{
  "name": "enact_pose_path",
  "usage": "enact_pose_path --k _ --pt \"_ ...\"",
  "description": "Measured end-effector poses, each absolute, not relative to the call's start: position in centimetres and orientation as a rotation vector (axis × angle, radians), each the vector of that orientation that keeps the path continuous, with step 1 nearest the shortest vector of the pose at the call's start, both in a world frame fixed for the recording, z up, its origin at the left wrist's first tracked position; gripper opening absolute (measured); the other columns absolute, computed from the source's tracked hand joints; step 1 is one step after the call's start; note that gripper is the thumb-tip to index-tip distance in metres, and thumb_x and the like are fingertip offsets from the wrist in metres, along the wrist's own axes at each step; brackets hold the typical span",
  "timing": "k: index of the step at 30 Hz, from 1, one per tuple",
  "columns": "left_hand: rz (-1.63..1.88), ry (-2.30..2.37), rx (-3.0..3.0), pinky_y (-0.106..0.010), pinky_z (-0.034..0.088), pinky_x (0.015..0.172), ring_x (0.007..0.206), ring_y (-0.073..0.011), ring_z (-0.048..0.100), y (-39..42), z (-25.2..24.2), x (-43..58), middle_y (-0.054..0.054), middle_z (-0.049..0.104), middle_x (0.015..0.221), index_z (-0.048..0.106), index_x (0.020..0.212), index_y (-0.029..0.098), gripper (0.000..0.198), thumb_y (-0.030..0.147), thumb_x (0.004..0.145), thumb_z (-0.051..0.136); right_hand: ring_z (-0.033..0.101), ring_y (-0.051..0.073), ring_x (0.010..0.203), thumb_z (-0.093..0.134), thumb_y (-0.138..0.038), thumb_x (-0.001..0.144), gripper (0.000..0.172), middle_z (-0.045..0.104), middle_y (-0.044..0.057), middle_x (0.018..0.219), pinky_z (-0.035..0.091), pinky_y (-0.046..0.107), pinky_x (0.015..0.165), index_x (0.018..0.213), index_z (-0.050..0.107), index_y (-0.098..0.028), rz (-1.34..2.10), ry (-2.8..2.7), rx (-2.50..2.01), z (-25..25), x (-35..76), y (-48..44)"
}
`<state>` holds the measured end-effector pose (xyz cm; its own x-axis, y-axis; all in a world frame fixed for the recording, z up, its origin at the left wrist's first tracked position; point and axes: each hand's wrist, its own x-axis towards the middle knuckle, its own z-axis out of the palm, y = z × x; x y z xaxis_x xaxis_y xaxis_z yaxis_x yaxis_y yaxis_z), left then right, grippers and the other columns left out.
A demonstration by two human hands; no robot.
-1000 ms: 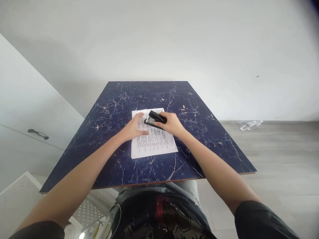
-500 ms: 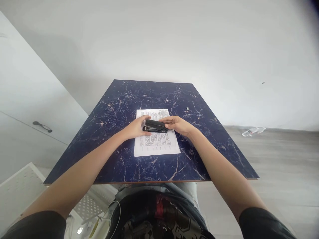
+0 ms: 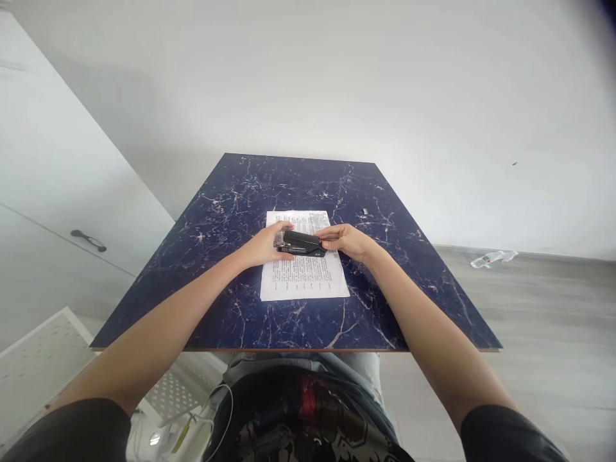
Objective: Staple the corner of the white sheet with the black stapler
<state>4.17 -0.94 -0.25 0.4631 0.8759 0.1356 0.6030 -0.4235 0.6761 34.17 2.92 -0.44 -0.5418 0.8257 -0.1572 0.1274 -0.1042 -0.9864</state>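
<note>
Right hand [image 3: 350, 244] pinches rear of stapler [image 3: 304, 242] over papers [image 3: 308, 287] — left hand [image 3: 265, 247], fingers round its front, presumably steadying.

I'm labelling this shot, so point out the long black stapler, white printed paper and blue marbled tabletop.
Long black stapler [image 3: 302, 240]: head view, top lever.
White printed paper [image 3: 307, 274]: head view, lower text block.
Blue marbled tabletop [image 3: 289, 185]: head view, bare far surface.

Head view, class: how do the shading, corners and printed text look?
In the head view, soft light brightens the wall, greyer near the cabinet; the head view's top right corner darkens; in the head view, text on the paper is unreadable.
</note>
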Motion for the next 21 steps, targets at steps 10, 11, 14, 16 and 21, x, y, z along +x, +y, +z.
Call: enact_pose_path --k 10,11,14,16,21 --pt "0.738 1.2 2.161 -0.055 0.055 0.102 0.112 -0.0339 0.072 -0.8 0.0 4.1 -0.01 0.077 0.12 0.073 0.12 0.025 0.053 0.043 0.074 0.091 0.073 0.025 0.092 0.084 -0.033 0.08 0.032 0.08 0.005 0.099 0.056 0.043 0.09 0.111 0.082 -0.023 0.925 -2.284 -0.994 1.3 31.9 0.6" --pt "0.773 1.203 2.147 -0.057 0.053 0.105 0.117 -0.0352 0.07 -0.7 -0.1 4.1 -0.011 0.075 0.124 0.072 0.121 0.025 0.057 0.043 0.072 0.092 0.072 0.023 0.086 0.082 -0.031 0.081 0.027 0.08 0.004 0.093 0.056 0.041 0.086 0.107 0.082 -0.022 0.843 -2.291 -1.014 1.2 31.5 0.5" --pt "1.048 1.155 2.002 -0.059 0.043 0.119 0.14 -0.0363 0.057 -0.5 -0.3 3.9 -0.012 0.064 0.146 0.066 0.133 0.027 0.068 0.044 0.073 0.093 0.073 0.021 0.083 0.081 -0.028 0.084 0.025 0.081 0.003 0.095 0.057 0.037 0.082 0.108 0.082 -0.022 0.71 -2.201 -1.004 1.0 31.0 0.0" --pt "1.246 1.048 1.785 -0.057 0.043 0.121 0.145 -0.0343 0.053 -0.3 -0.4 3.8 -0.013 0.056 0.155 0.061 0.139 0.029 0.065 0.046 0.082 0.087 0.074 0.022 0.089 0.079 -0.028 0.087 0.028 0.081 0.005 0.102 0.059 0.038 0.084 0.114 0.081 -0.023 0.548 -2.111 -0.974 1.0 31.1 -0.3" --pt "1.215 0.815 1.202 -0.055 0.055 0.112 0.132 -0.0351 0.065 0.0 -0.4 3.6 -0.019 0.062 0.148 0.063 0.136 0.021 0.051 0.059 0.101 0.061 0.068 0.026 0.123 0.059 -0.009 0.099 0.037 0.079 0.005 0.125 0.058 0.047 0.102 0.127 0.076 -0.026 -0.026 -2.161 -0.659 1.6 31.2 -0.9"
